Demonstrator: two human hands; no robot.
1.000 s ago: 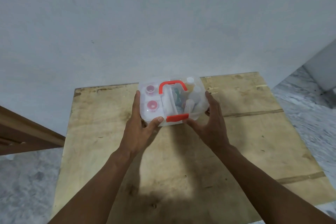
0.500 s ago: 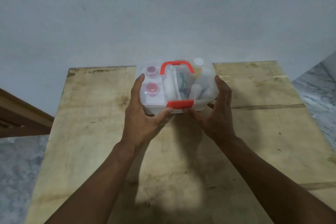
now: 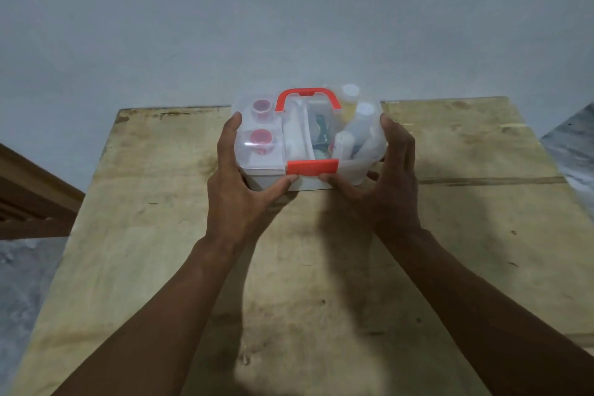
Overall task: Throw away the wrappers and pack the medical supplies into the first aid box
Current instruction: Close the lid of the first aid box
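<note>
The first aid box [image 3: 360, 167] is a clear plastic case with a red handle [image 3: 308, 96] and a red front latch [image 3: 312, 167]. Its lid is down. Through the lid I see two red-capped containers on the left and several white bottles on the right. My left hand [image 3: 239, 190] grips the box's left side, thumb under the front edge by the latch. Across from it, my right hand [image 3: 385, 183] grips the right side, its thumb also at the front edge. The box sits at the far middle of the wooden table [image 3: 160, 235].
A pale grey wall rises right behind the table. A brown wooden piece of furniture [image 3: 32, 202] stands to the left, and marbled grey floor [image 3: 572, 145] shows at the right.
The view has tilted and drawn closer, so the box appears larger and more central. Both hands keep the same hold on its sides.
</note>
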